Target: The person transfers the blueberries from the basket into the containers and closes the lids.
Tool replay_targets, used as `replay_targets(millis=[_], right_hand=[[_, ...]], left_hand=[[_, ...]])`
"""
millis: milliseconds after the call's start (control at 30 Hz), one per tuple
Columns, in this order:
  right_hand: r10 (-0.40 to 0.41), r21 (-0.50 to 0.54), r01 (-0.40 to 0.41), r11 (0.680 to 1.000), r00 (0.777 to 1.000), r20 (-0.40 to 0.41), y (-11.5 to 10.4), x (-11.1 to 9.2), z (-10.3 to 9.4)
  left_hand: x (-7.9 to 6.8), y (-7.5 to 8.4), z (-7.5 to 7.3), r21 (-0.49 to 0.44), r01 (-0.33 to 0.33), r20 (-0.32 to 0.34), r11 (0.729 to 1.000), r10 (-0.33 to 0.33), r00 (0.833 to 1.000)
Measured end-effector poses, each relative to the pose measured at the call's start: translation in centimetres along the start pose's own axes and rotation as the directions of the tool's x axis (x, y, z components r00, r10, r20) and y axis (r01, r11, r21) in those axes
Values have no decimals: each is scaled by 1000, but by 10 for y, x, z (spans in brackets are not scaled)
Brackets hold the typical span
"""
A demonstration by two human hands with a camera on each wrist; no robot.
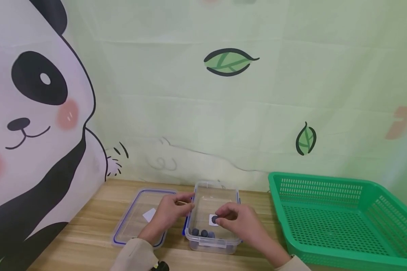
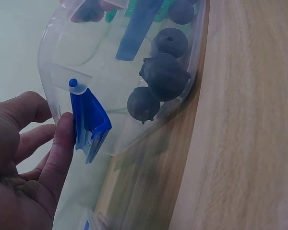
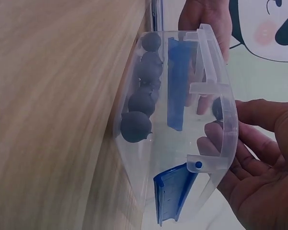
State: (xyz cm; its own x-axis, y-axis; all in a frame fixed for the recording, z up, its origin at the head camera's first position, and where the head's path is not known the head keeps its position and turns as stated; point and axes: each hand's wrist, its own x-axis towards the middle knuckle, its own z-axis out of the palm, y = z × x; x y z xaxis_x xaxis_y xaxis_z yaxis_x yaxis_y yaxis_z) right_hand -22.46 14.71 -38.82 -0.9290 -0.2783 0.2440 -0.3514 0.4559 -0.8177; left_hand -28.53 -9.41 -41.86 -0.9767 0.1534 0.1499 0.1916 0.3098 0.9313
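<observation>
A clear plastic box [image 1: 213, 244] with blue side clips stands lidless on the wooden table. Several dark blueberries [image 1: 204, 233] lie along its near end; through the wall in the left wrist view, one blueberry [image 2: 169, 42] shows small pointed tips. My right hand [image 1: 242, 224] is over the box's right side and pinches a blueberry [image 1: 214, 219] between thumb and fingers, above a small white square in the box. My left hand [image 1: 171, 210] is at the left rim, its fingers loosely extended, fingertips [image 2: 65, 125] right beside a blue clip [image 2: 90, 123].
To the left, the clear lid [image 1: 135, 222] with a blue seal lies flat, a white square [image 1: 149, 215] on it. A green slatted basket [image 1: 325, 246] stands at the right. Behind the table hangs a pale green printed cloth [image 1: 176, 124].
</observation>
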Motion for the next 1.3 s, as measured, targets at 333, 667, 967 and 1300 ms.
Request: replay_targets(millis=[333, 667, 967, 1300], right_hand=[[-8, 14, 9, 1000, 1000, -9, -14, -3, -15], [-84, -103, 79, 992, 995, -45, -61, 3, -79], [-86, -167, 73, 983, 994, -70, -39, 15, -140], [53, -237, -65, 969, 997, -56, 16, 21, -188]], left_hand=[[0, 1, -1, 1, -5, 3, 1000, 5, 1000], [3, 2, -1, 19, 15, 0, 1000, -15, 1000], [1, -1, -1, 17, 23, 2, 1000, -23, 1000], [2, -1, -1, 11, 23, 3, 1000, -24, 1000]])
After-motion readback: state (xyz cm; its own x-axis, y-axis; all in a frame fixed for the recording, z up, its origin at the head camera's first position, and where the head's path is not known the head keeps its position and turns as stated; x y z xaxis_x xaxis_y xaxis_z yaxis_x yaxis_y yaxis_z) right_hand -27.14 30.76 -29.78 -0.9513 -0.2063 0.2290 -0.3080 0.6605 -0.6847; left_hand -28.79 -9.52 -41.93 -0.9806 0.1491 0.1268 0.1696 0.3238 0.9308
